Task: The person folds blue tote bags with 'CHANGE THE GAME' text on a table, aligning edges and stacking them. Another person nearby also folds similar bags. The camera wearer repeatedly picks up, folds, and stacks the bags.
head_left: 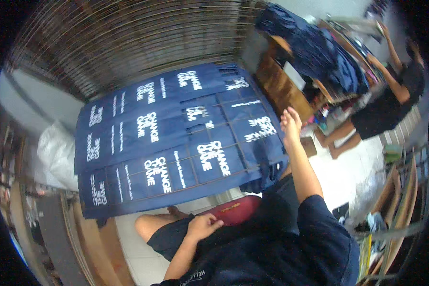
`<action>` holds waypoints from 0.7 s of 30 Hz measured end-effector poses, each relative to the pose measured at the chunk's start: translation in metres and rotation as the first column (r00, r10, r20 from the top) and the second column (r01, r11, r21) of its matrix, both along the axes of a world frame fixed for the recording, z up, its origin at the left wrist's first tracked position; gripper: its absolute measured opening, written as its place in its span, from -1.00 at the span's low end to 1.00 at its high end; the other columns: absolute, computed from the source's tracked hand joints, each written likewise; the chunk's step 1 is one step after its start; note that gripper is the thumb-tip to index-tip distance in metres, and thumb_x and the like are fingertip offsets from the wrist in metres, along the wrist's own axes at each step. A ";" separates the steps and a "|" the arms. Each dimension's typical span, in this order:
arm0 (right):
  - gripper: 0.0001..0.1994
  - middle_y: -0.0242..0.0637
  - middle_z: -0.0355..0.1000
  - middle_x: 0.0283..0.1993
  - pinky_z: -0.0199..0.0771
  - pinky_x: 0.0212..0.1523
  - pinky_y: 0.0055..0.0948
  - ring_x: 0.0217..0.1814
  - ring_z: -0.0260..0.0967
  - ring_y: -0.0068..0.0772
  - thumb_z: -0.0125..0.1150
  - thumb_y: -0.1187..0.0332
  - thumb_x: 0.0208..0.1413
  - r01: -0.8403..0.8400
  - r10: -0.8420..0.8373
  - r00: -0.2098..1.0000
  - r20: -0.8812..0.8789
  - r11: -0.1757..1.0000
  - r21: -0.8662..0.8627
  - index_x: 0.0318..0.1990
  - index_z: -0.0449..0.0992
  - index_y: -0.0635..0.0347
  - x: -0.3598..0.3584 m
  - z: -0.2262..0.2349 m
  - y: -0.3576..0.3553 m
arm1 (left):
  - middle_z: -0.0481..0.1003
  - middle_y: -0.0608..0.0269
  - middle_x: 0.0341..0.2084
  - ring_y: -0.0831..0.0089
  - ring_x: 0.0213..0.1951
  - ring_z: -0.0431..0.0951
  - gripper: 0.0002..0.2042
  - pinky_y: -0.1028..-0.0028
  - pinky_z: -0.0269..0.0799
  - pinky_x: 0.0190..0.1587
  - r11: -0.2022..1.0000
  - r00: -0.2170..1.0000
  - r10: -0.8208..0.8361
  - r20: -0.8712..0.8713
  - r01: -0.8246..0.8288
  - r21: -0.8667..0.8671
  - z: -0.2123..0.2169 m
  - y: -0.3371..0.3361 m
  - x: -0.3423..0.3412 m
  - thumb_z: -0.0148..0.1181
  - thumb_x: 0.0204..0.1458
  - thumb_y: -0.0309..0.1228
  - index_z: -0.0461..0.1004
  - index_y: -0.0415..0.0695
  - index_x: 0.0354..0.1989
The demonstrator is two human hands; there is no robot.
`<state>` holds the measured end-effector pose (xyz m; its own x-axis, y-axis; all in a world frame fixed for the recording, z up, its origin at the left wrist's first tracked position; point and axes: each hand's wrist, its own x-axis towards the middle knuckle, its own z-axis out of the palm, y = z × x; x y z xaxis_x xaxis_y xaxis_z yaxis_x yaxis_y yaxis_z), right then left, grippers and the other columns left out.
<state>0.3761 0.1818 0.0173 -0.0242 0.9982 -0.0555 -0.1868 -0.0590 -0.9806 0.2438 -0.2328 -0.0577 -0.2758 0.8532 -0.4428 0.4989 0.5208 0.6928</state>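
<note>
Dark blue fabric panels (169, 148) with white printed lettering lie in overlapping rows across the table in front of me. My left hand (206, 227) is low, over my thigh and beside a dark red rounded seat (238, 210). Its fingers are loosely bent and apart, with nothing seen in them. My right arm reaches out past the table's right end. There my right hand (291, 123) is raised beside the panels' edge, fingers stretched out and holding nothing visible. It looks slightly blurred.
Slatted shutters (143, 43) rise behind the table. A white plastic bag (57, 150) stands at its left. To the right, more dark blue cloth (314, 52) covers a wooden bench (283, 78). A person in black (386, 109) works there. Boards (393, 205) lean at the lower right.
</note>
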 end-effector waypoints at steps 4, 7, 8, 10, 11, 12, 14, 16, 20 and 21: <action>-0.69 -0.45 0.32 -0.47 0.06 -0.70 -0.77 -0.63 0.15 -0.75 0.20 0.36 0.01 0.168 -0.137 0.976 -0.172 0.968 0.184 -0.07 0.36 0.13 0.045 0.052 0.028 | 0.45 0.15 -0.69 0.22 -0.56 0.49 -0.59 0.32 0.38 -0.46 0.997 0.995 0.075 -0.071 -0.074 0.018 -0.022 0.007 -0.007 0.20 -0.13 0.03 0.48 -0.14 -0.49; -0.74 -0.47 0.31 -0.47 0.02 -0.71 -0.79 -0.66 0.13 -0.77 0.16 0.37 0.04 0.303 -0.226 0.937 -0.266 0.905 0.298 -0.08 0.37 0.10 0.096 0.072 0.077 | 0.40 0.19 -0.73 0.28 -0.61 0.44 -0.61 0.34 0.34 -0.49 0.998 0.990 0.062 -0.124 -0.060 0.023 -0.019 0.013 -0.003 0.23 -0.13 -0.01 0.47 -0.15 -0.51; -0.73 -0.46 0.33 -0.47 0.06 -0.69 -0.75 -0.65 0.16 -0.74 0.16 0.31 0.04 0.337 -0.255 0.921 -0.295 0.902 0.271 -0.09 0.37 0.10 0.115 0.081 0.092 | 0.39 0.21 -0.75 0.30 -0.63 0.43 -0.62 0.35 0.33 -0.50 0.997 0.991 0.071 -0.115 -0.070 0.011 -0.018 0.015 -0.002 0.23 -0.14 -0.02 0.47 -0.15 -0.52; -0.62 -0.34 0.37 -0.40 0.22 -0.58 -0.63 -0.54 0.26 -0.61 0.16 0.14 0.03 0.399 -0.315 0.878 -0.361 0.898 0.187 -0.07 0.35 0.16 0.147 0.103 0.118 | 0.36 0.23 -0.77 0.36 -0.65 0.39 -0.63 0.39 0.31 -0.51 0.995 0.991 0.100 -0.090 -0.101 -0.005 -0.021 0.015 -0.002 0.25 -0.14 -0.05 0.47 -0.16 -0.52; -0.51 -0.24 0.40 -0.33 0.32 -0.49 -0.55 -0.45 0.35 -0.51 0.17 0.04 0.01 0.427 -0.347 0.850 -0.397 0.895 0.131 -0.03 0.32 0.22 0.160 0.115 0.131 | 0.36 0.22 -0.77 0.37 -0.65 0.39 -0.63 0.39 0.31 -0.51 0.994 0.988 0.113 -0.101 -0.112 0.015 -0.025 0.014 -0.003 0.25 -0.15 -0.05 0.47 -0.16 -0.51; -0.40 -0.12 0.37 -0.19 0.36 -0.34 -0.43 -0.29 0.38 -0.36 0.13 -0.04 0.00 0.410 -0.319 0.838 -0.443 0.903 0.125 0.04 0.25 0.28 0.174 0.129 0.147 | 0.36 0.22 -0.77 0.38 -0.65 0.39 -0.64 0.39 0.31 -0.51 0.992 0.986 0.127 -0.105 -0.123 0.043 -0.030 0.014 -0.002 0.26 -0.15 -0.06 0.47 -0.16 -0.50; -0.10 0.18 0.12 0.16 0.33 0.03 -0.15 0.12 0.24 0.02 0.08 -0.18 -0.03 0.313 -0.179 0.823 -0.539 0.935 0.167 0.23 -0.06 0.40 0.195 0.154 0.171 | 0.36 0.22 -0.78 0.39 -0.65 0.39 -0.64 0.40 0.32 -0.51 0.984 0.983 0.161 -0.088 -0.153 0.088 -0.035 0.015 -0.001 0.27 -0.16 -0.07 0.48 -0.17 -0.50; -0.05 0.23 0.06 0.18 0.29 0.08 -0.08 0.16 0.19 0.09 0.08 -0.21 -0.05 0.266 -0.153 0.770 -0.620 0.959 0.094 0.25 -0.15 0.39 0.204 0.176 0.191 | 0.36 0.21 -0.78 0.39 -0.66 0.39 -0.64 0.40 0.32 -0.52 0.973 0.978 0.202 -0.049 -0.195 0.121 -0.037 0.018 -0.001 0.29 -0.17 -0.08 0.48 -0.17 -0.49; -0.03 0.25 0.00 0.20 0.26 0.11 -0.01 0.17 0.14 0.17 0.13 -0.21 -0.08 0.135 -0.129 0.681 -0.721 0.990 -0.050 0.25 -0.16 0.38 0.186 0.202 0.217 | 0.38 0.20 -0.77 0.40 -0.65 0.41 -0.63 0.42 0.32 -0.53 0.972 0.967 0.208 -0.149 -0.186 0.144 -0.040 0.019 0.000 0.30 -0.19 -0.08 0.48 -0.18 -0.49; -0.07 0.23 0.02 0.20 0.27 0.10 -0.01 0.16 0.16 0.16 0.13 -0.19 -0.08 0.123 -0.162 0.661 -0.732 0.987 -0.108 0.23 -0.08 0.38 0.178 0.208 0.221 | 0.38 0.20 -0.76 0.39 -0.65 0.42 -0.63 0.42 0.32 -0.53 0.969 0.964 0.211 -0.161 -0.184 0.164 -0.035 0.019 0.001 0.30 -0.19 -0.08 0.48 -0.18 -0.48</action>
<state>0.5537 0.4030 0.2254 0.0655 0.9897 -0.1272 -0.8565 -0.0096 -0.5161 0.2449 -0.2138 -0.0926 -0.5074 0.8256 -0.2468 0.5169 0.5208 0.6794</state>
